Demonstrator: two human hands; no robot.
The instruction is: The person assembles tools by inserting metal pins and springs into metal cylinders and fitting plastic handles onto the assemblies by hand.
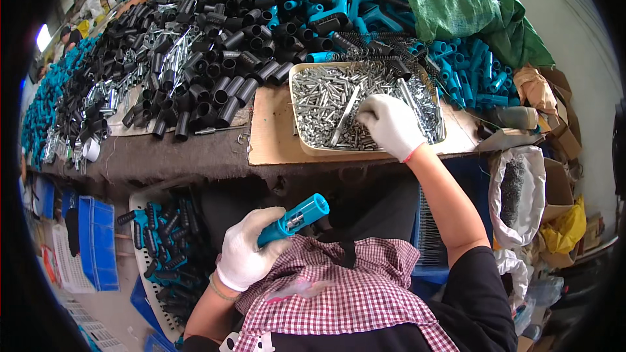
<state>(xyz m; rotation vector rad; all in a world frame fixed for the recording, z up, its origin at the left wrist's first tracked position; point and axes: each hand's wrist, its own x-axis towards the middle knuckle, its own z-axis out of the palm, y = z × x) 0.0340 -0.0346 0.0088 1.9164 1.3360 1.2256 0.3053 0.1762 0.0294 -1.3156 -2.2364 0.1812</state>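
Observation:
My left hand (246, 252), in a white glove, is wrapped round a teal plastic tube-shaped housing (305, 214). The housing tilts up to the right, and some metal shows inside through an opening in its side. My right hand (393, 125), gloved too, reaches over a shallow cream tray (312, 148) on the table. Its fingers are curled together at the heap of small metal pins (323, 94) in the tray; what they hold, if anything, is hidden. A longer metal rod (345, 116) lies across the pins near those fingers.
Black plastic sleeves (228, 94) and teal housings (378, 6) pile up across the table. Cardboard (270, 130) lies under the tray. A white crate (140, 248) of teal-and-black parts stands at lower left, near a blue crate (98, 244). A white sack (518, 189) stands right. Other people work beyond.

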